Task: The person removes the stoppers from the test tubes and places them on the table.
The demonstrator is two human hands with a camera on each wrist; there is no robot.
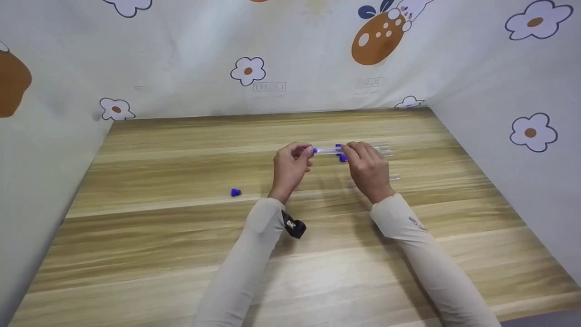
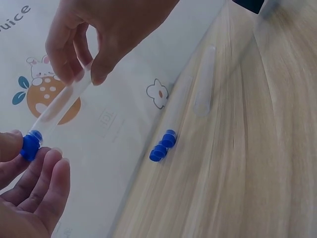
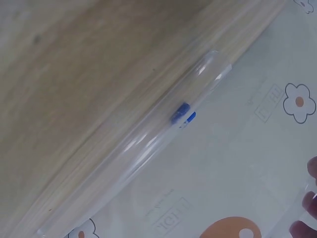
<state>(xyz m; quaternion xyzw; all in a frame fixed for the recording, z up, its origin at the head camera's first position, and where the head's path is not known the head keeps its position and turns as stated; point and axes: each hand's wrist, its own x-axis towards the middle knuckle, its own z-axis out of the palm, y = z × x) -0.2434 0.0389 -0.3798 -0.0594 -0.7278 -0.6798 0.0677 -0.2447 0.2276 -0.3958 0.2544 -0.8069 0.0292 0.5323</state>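
Note:
My left hand (image 1: 289, 165) pinches a blue stopper (image 2: 30, 146) between thumb and fingers. That stopper sits at the end of a clear test tube (image 1: 326, 151); how deep it goes I cannot tell. Farther along, the fingers of my right hand (image 1: 368, 170) grip the same tube, held level in the head view and slanting in the left wrist view. Beyond the right hand lie clear tubes with blue stoppers (image 2: 169, 138) at their ends. An unstoppered tube (image 2: 204, 84) rests beside them. Right-hand fingertips (image 3: 309, 203) show at the edge of the right wrist view.
A loose blue stopper (image 1: 235, 192) lies on the wooden table (image 1: 159, 227) to the left of my left hand. Pale patterned sheeting (image 1: 190, 68) stands along the table's back and sides. A black wrist camera (image 1: 295, 227) hangs at the left cuff.

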